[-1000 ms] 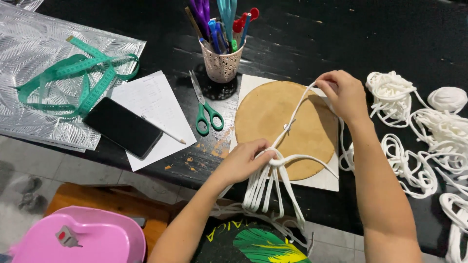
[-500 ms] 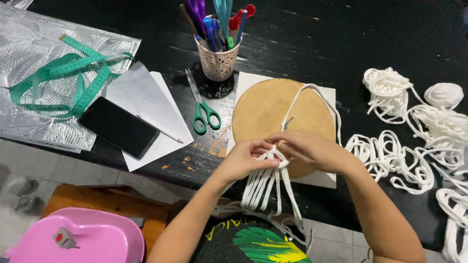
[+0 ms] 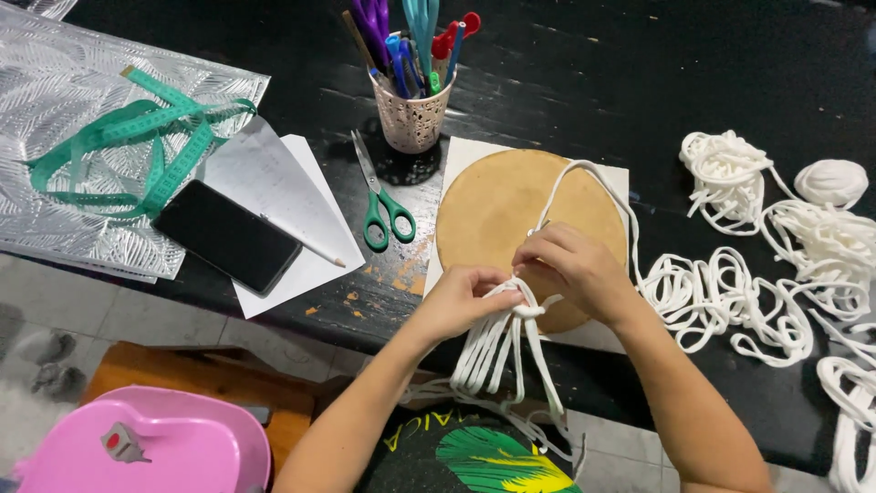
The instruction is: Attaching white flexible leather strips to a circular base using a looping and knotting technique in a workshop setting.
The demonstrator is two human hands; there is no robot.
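White cord strands (image 3: 497, 351) bunched at knot on round cork board (image 3: 488, 210), ends hanging off table edge

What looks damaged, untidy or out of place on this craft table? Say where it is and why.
The black table has worn, chipped paint near its front edge, just below the green-handled scissors. To the right, loose white cord lies in tangled heaps. The green tape measure sprawls unrolled over a silver sheet.
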